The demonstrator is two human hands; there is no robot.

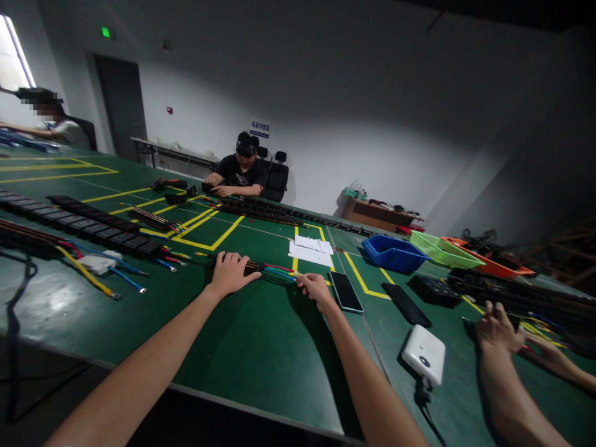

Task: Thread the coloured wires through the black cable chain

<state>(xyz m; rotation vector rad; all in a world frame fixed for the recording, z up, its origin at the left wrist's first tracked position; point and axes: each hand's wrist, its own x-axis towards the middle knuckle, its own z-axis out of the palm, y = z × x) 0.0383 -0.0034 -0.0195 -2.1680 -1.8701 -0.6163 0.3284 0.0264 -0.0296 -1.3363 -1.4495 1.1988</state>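
My left hand (230,273) is closed over a black strip with copper-coloured bars (252,268) on the green table (242,347). Red, green and blue wires (277,271) run from the strip's right end toward my right hand (315,289). The fingertips of that hand pinch the wire ends, where small pale and yellow tips show. White papers (310,250) lie just beyond the wires. A phone (346,292) rests to the right of my right hand.
Black strips and lugged cables (88,282) fill the left side. Blue (395,253), green (444,249) and orange bins stand at the right. A white power bank (423,354) with a cable lies nearer. Another person's hands (500,329) work far right; a person (239,171) sits opposite.
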